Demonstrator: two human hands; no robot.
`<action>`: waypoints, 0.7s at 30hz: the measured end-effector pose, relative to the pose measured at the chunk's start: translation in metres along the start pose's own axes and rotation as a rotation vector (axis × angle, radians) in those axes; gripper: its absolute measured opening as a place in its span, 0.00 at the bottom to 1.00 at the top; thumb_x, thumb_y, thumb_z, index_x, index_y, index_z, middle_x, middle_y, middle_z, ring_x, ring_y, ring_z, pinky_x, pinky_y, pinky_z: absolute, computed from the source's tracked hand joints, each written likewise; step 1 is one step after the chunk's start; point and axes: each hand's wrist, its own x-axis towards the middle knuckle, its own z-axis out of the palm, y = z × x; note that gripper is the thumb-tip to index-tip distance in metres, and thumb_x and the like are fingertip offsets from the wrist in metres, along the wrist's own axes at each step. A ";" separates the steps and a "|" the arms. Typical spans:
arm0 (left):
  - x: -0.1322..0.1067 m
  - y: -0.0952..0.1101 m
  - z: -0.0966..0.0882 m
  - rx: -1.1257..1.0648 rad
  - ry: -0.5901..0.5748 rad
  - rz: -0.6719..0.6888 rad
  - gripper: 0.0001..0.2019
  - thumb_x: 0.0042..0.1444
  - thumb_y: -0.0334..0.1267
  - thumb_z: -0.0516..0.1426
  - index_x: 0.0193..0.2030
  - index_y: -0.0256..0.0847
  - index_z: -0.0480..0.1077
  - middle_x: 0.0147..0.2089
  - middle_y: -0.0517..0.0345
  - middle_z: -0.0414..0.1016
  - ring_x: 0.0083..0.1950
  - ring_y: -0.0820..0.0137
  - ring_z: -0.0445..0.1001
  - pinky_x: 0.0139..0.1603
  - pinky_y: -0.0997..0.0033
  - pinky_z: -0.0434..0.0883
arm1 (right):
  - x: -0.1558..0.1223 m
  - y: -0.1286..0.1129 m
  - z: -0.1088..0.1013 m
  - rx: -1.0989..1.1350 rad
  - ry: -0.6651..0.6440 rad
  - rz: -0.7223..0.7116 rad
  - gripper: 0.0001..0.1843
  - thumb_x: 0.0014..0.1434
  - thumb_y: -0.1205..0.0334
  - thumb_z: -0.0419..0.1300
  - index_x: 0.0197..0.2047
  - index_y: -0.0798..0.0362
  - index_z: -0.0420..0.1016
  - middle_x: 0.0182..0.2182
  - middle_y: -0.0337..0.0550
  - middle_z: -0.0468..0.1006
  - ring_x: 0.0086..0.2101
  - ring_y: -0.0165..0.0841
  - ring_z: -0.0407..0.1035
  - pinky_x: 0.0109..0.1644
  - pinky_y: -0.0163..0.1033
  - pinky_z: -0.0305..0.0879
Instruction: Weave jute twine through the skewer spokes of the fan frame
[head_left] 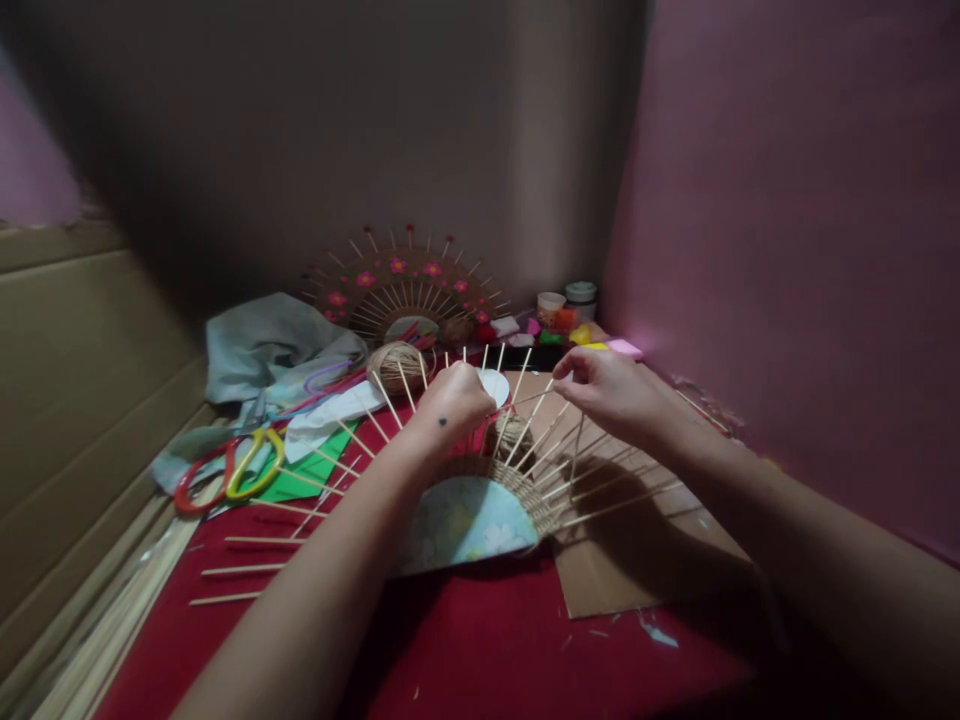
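Left hand [459, 396] clenched, contents hidden; right hand [600, 390]: grip nearly closed, pinching twine [577, 455].

Wooden sticks [266, 541]; rough woven twine [519, 481]

this was a little corner for making crafts, but whether it was in a home or a shop was hard to tell. a dark wall [360, 120] and a pink wall [795, 240] stood close around it. a red top [480, 660] was full of craft things: scissors [231, 465] with red and yellow handles, green paper [307, 475], a ball of string [401, 368] and flat cardboard [600, 590]. long thin sticks [142, 590] lay at the left. small pots [580, 293] stood at the back. a round-topped fan [397, 268] with pink flowers looked handmade, and a half-round of sticks and string [465, 515] sat in front.
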 end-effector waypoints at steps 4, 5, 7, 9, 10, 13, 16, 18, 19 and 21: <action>-0.001 0.000 0.002 0.014 0.033 0.007 0.10 0.41 0.33 0.54 0.28 0.30 0.74 0.22 0.50 0.69 0.26 0.69 0.67 0.22 0.73 0.55 | 0.003 0.000 0.001 -0.279 0.016 -0.114 0.09 0.54 0.66 0.52 0.29 0.55 0.73 0.27 0.48 0.74 0.28 0.34 0.65 0.29 0.38 0.52; -0.001 -0.001 0.002 0.019 0.038 0.012 0.11 0.41 0.33 0.54 0.29 0.30 0.74 0.22 0.49 0.69 0.27 0.68 0.68 0.22 0.73 0.55 | 0.005 0.002 0.002 -0.339 0.025 -0.142 0.10 0.54 0.67 0.51 0.29 0.55 0.72 0.27 0.50 0.74 0.28 0.35 0.65 0.30 0.39 0.51; -0.001 -0.001 0.002 0.026 0.042 0.020 0.11 0.41 0.32 0.53 0.30 0.30 0.75 0.22 0.49 0.70 0.27 0.69 0.68 0.22 0.73 0.56 | 0.011 0.006 0.005 -0.415 0.050 -0.181 0.10 0.54 0.69 0.50 0.29 0.55 0.72 0.28 0.51 0.74 0.28 0.35 0.65 0.29 0.39 0.51; -0.001 -0.002 0.002 0.029 0.046 0.029 0.11 0.41 0.32 0.53 0.30 0.30 0.75 0.23 0.49 0.70 0.26 0.70 0.67 0.22 0.73 0.55 | 0.018 0.011 0.006 -0.393 0.082 -0.195 0.09 0.53 0.70 0.50 0.28 0.55 0.72 0.28 0.51 0.74 0.27 0.34 0.64 0.28 0.39 0.51; -0.001 -0.002 0.002 0.030 0.047 0.035 0.11 0.41 0.31 0.53 0.29 0.30 0.75 0.23 0.49 0.71 0.26 0.70 0.67 0.22 0.73 0.55 | 0.022 0.014 0.005 -0.325 0.076 -0.182 0.08 0.52 0.70 0.51 0.26 0.54 0.71 0.26 0.49 0.74 0.26 0.33 0.64 0.28 0.39 0.51; -0.001 -0.001 0.002 0.030 0.062 0.046 0.12 0.41 0.32 0.53 0.29 0.29 0.75 0.24 0.48 0.71 0.26 0.70 0.67 0.22 0.72 0.54 | 0.033 0.017 0.002 0.134 -0.068 -0.026 0.08 0.51 0.66 0.55 0.21 0.53 0.68 0.17 0.41 0.69 0.21 0.30 0.63 0.25 0.37 0.54; -0.003 0.001 0.002 0.019 0.070 0.043 0.13 0.41 0.32 0.53 0.31 0.29 0.75 0.25 0.47 0.72 0.26 0.70 0.67 0.21 0.72 0.54 | 0.041 0.019 0.003 0.615 -0.184 0.148 0.10 0.51 0.63 0.57 0.20 0.53 0.65 0.12 0.35 0.64 0.15 0.28 0.61 0.20 0.35 0.54; -0.005 0.003 0.001 0.010 0.066 0.038 0.13 0.40 0.31 0.52 0.31 0.29 0.75 0.25 0.47 0.72 0.25 0.70 0.67 0.21 0.72 0.54 | 0.047 0.019 0.009 0.693 -0.128 0.175 0.10 0.51 0.64 0.57 0.20 0.53 0.64 0.11 0.33 0.62 0.13 0.26 0.59 0.18 0.34 0.53; -0.006 0.003 0.000 0.005 0.065 0.039 0.13 0.40 0.31 0.52 0.31 0.29 0.75 0.25 0.47 0.72 0.25 0.70 0.67 0.21 0.72 0.53 | 0.051 0.020 0.013 0.657 -0.077 0.167 0.10 0.51 0.64 0.57 0.20 0.53 0.64 0.11 0.32 0.61 0.12 0.26 0.57 0.18 0.34 0.52; -0.008 0.004 -0.001 -0.005 0.070 0.051 0.13 0.41 0.31 0.52 0.30 0.29 0.75 0.25 0.46 0.72 0.24 0.70 0.66 0.20 0.71 0.53 | 0.058 0.021 0.020 0.539 0.020 0.123 0.08 0.50 0.63 0.58 0.22 0.54 0.66 0.11 0.32 0.61 0.13 0.26 0.57 0.19 0.34 0.52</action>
